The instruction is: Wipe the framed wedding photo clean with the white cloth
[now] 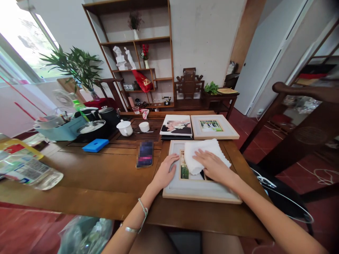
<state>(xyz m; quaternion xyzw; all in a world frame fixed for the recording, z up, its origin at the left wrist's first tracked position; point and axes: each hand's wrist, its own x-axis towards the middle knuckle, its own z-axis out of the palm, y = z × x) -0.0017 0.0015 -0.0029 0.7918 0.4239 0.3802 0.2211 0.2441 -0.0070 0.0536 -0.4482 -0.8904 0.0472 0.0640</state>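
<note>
A framed photo (174,188) with a pale wooden edge and wide white mat lies flat on the table in front of me. My left hand (166,171) rests on its left side, fingers stretched out. A white cloth (215,155) covers the upper right of the frame and hides much of the picture. On top of the cloth lies my right hand (208,164), flat with its fingers extended, pressing it against the frame. Behind stand a second framed photo (230,131) and a photo album (172,130) with a couple on its cover.
A phone (145,154) and a blue box (95,145) lie to the left on the wooden table (106,180). Farther left are a clear plastic bottle (39,174), a lidded white cup (124,128) and a blue basket (58,132). A dark wooden chair (299,130) stands at the right.
</note>
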